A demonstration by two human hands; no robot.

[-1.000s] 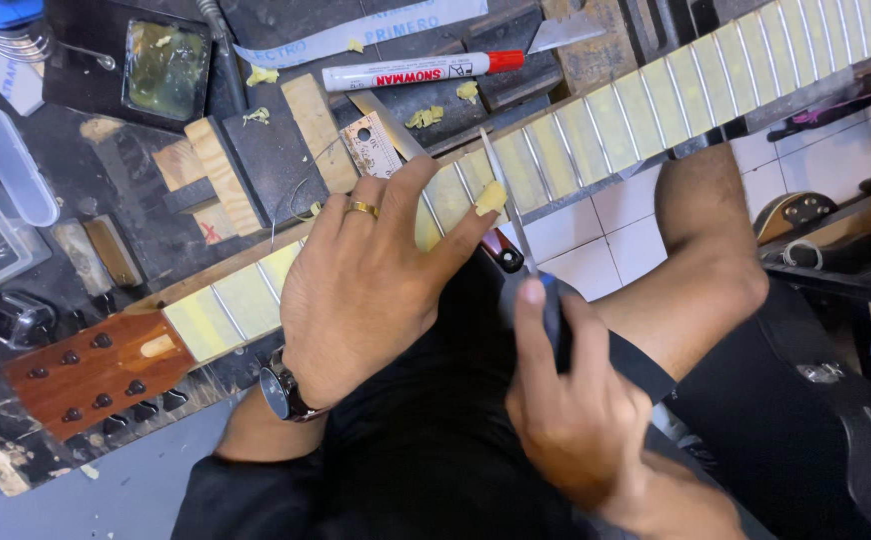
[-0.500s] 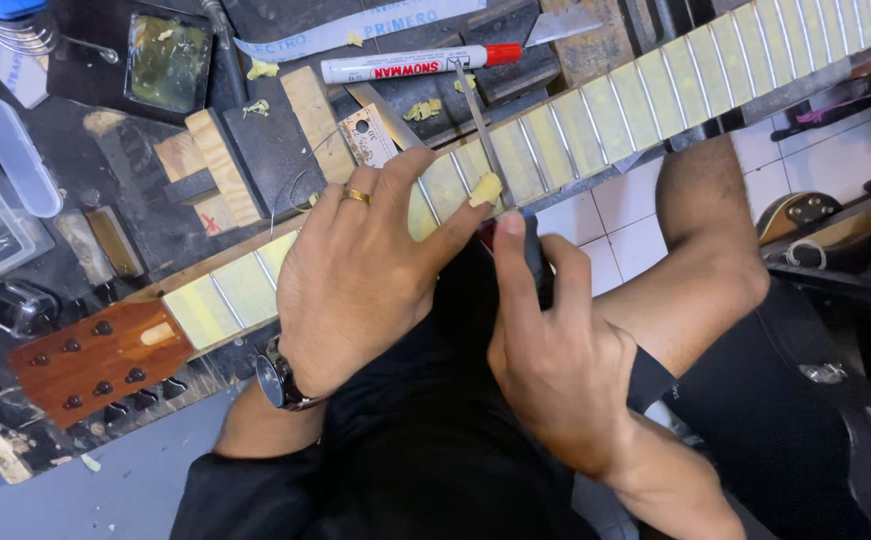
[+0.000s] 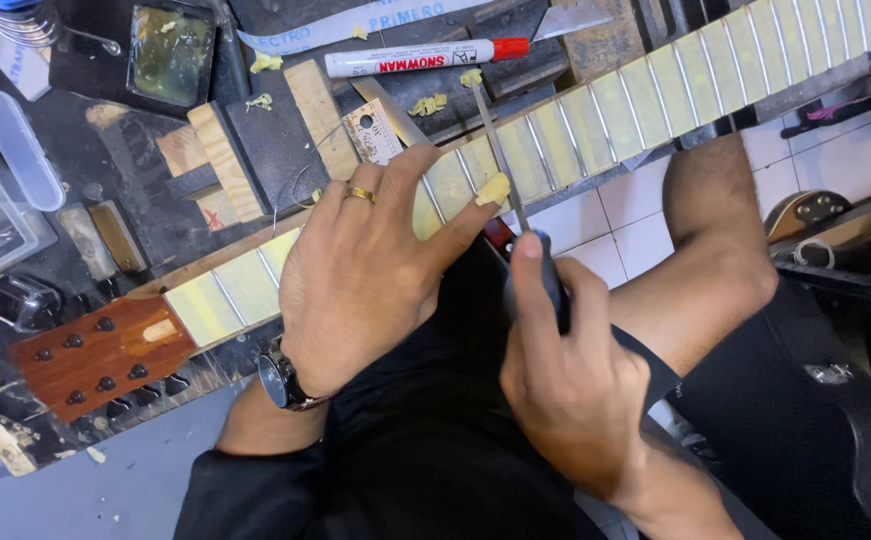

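Left hand steadies a guitar neck while the right works a thin file across it.

The long wooden guitar neck with yellow-taped fretboard (image 3: 596, 120) spans the tabletop's (image 3: 126, 190) near edge; the left hand (image 3: 361, 280) lies flat on it, pinning it down. The right hand (image 3: 566, 380) is clenched on the slim dark-handled metal file (image 3: 501, 160), now pushed farther across the frets than half a second ago.

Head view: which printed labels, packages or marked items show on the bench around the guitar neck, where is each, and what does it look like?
Marker pen: lying flat behind the guitar neck, white barrel with red print, red cap.
Printed strip: top edge of the bench, long pale band with blue lettering.
Small card: just beyond the left hand, white rectangle with fine dark print.
No screens or signs in view.
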